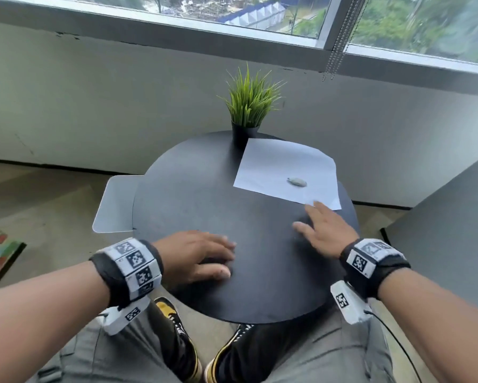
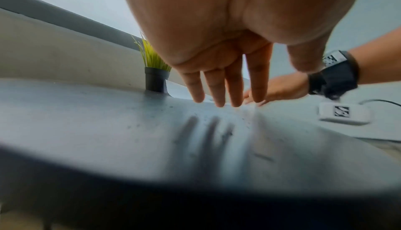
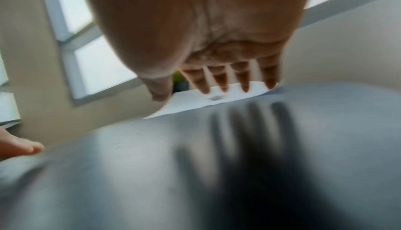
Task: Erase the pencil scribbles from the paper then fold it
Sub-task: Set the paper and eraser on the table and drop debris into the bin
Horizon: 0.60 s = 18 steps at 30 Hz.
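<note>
A white sheet of paper (image 1: 284,167) lies flat at the far right of the round black table (image 1: 193,194), its far left corner just beside the black pot of a small grass-like plant (image 1: 247,106) at the far edge, and its near right corner reaching the table's right edge. On the sheet, toward its near edge, rests a small grey lump (image 1: 296,181) that looks like a kneaded eraser; no pencil scribbles can be made out on the paper at this size. The right hand (image 1: 322,230) is spread wide and flat, holding nothing, with its fingertips (image 3: 245,88) at the near edge of the sheet, though whether they touch it cannot be told. The left hand (image 1: 202,257) is also empty, fingers straight and together, low over the bare near part of the table, well apart from the paper. The sheet is thin, light and limp, and it will likely skate on the smooth top, so it wants one flat hand pressing it down near the rubbed spot while the other works. The eraser is small and probably soft, best pinched between thumb and fingertips. For folding, a corner or edge overhanging the table rim is the easiest place to lift.
</note>
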### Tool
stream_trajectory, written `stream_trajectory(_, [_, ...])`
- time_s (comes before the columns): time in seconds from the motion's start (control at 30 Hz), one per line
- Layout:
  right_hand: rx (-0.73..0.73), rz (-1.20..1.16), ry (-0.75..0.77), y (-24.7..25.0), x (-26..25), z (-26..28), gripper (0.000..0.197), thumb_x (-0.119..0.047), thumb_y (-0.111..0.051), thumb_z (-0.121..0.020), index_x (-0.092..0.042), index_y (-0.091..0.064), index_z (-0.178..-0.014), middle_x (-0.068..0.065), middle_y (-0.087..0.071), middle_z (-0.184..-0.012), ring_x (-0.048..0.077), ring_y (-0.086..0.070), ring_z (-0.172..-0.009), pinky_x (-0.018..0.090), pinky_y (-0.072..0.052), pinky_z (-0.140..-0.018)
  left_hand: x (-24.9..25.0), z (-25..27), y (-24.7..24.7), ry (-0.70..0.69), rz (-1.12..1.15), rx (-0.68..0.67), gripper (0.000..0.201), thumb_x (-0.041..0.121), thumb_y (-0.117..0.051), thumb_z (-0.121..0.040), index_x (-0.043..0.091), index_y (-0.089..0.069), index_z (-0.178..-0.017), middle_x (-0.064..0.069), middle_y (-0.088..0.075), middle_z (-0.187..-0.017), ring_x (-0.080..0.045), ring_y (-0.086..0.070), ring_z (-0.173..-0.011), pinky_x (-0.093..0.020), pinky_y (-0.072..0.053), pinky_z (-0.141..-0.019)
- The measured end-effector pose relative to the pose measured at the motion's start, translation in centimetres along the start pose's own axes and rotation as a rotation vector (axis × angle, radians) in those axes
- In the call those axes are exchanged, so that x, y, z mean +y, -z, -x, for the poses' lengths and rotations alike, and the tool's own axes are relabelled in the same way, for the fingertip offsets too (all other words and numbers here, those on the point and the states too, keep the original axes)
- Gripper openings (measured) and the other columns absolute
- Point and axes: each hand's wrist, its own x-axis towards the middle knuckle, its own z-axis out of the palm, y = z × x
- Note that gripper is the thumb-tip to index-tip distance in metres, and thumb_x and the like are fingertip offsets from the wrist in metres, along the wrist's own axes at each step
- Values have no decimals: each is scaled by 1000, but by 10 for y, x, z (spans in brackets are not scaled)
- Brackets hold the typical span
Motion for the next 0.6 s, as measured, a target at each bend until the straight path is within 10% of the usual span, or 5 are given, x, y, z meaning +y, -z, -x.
stream_trajectory(0.07, [-49,113,-141,-16,3,7,90,-82,-24,-77,-21,-32,-143,2,-21,-155,29,-16,-144,52,-26,-111,-3,-20,5,132,-38,91,92,87,-26,-81,34,-37,-156,10,-22,-168,-10,-18,-154,-25,-12,-121])
stream_trajectory(0.17, [-127,152,95,-44,-46,51,100,-85,-20,-77,-23,-9,-154,-4,7,-163,26,6,-149,57,-11,-115,-14,-49,12,334,-152,107,83,70,-43,-95,27,-18,-162,-1,-1,-172,-21,-3,-158,-44,-9,-126])
stream_trajectory(0.3, [-203,-41,475,-26,-81,76,99,-82,-21,-74,-25,-17,-155,-9,-8,-163,7,-2,-148,27,-4,-120,-15,-71,19,335,-207,50,82,67,-42,-98,26,-13,-163,0,2,-172,-20,0,-158,-49,-10,-125])
stream_trajectory(0.4, [-38,-184,254,-8,-51,31,77,-60,-47,-92,-19,-24,-153,-3,-22,-161,9,-17,-146,22,-10,-117,-12,-83,26,352,-201,42,85,67,-44,-98,24,-11,-163,0,5,-172,-21,2,-158,-51,-10,-124])
stream_trajectory(0.6, [-150,206,141,-25,-53,12,90,-72,-38,-88,-16,-12,-154,5,-1,-163,28,-2,-149,48,-16,-119,-4,-80,35,8,-222,-31,59,68,-50,-94,31,-60,-139,4,-45,-156,-17,-39,-144,-38,-34,-115])
